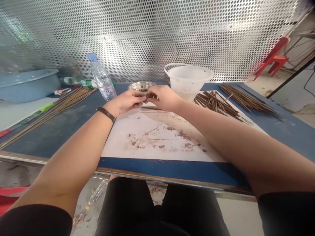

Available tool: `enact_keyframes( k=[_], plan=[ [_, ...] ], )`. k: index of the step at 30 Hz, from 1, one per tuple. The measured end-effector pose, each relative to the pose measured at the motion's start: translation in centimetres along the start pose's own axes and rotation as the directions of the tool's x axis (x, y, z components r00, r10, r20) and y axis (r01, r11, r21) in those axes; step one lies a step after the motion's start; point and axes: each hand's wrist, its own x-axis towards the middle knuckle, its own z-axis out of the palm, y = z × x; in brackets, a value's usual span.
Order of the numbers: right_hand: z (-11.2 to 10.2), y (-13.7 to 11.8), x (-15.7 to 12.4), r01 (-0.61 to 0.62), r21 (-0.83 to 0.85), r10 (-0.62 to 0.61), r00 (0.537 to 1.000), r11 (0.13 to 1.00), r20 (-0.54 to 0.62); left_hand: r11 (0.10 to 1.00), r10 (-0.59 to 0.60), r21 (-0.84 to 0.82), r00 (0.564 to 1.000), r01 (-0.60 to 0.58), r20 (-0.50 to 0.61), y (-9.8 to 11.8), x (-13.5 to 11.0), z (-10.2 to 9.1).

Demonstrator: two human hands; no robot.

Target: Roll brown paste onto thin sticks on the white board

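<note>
My left hand [130,101] and my right hand [162,96] meet fingertip to fingertip over the far part of a white sheet [120,141]. The fingers of both are pinched; whatever is between them is too small or hidden to make out. Just under them lie a few thin brown sticks [154,108]. A shiny metal bowl [137,86] stands right behind the hands, partly covered by them, with something dark inside. Reddish-brown crumbs [182,134] are scattered over the sheet.
A white bucket [188,80] stands behind my right wrist, a water bottle [102,78] behind my left. Stick bundles [214,103] [246,98] lie right; long thin stalks [66,105] and a blue basin [29,86] are left. A perforated metal panel [137,36] closes the back.
</note>
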Motion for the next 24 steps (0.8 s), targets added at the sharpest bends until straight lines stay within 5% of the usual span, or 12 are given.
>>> enact_keyframes(
  k=[3, 9, 15, 20, 24],
  plan=[
    [-0.02, -0.18, -0.08, 0.045, -0.001, -0.045, 0.999, 0.999, -0.017, 0.991, 0.002, -0.132, 1.000, -0.001, 0.008, -0.29, 0.11, 0.32],
    [0.19, -0.27, -0.19, 0.105, 0.009, -0.105, 0.994, 0.994, -0.014, 0.991, -0.006, -0.133, 1.000, 0.007, 0.012, -0.59, 0.26, 0.57],
    [0.39, -0.08, -0.20, 0.013, 0.250, 0.006, 0.997, 0.968, -0.076, 0.983, -0.026, -0.182, 0.999, 0.030, 0.024, -0.47, 0.13, 0.59],
    [0.09, -0.33, 0.27, -0.219, 0.611, 0.264, 0.964, 0.761, 0.017, 0.956, -0.006, -0.295, 1.000, 0.000, -0.020, -0.91, 0.33, 0.24],
    [-0.01, -0.71, 0.46, -0.282, 0.710, 0.357, 0.933, 0.645, 0.047, 0.957, -0.008, -0.291, 0.997, -0.013, -0.070, -0.70, 0.15, 0.43]
  ],
)
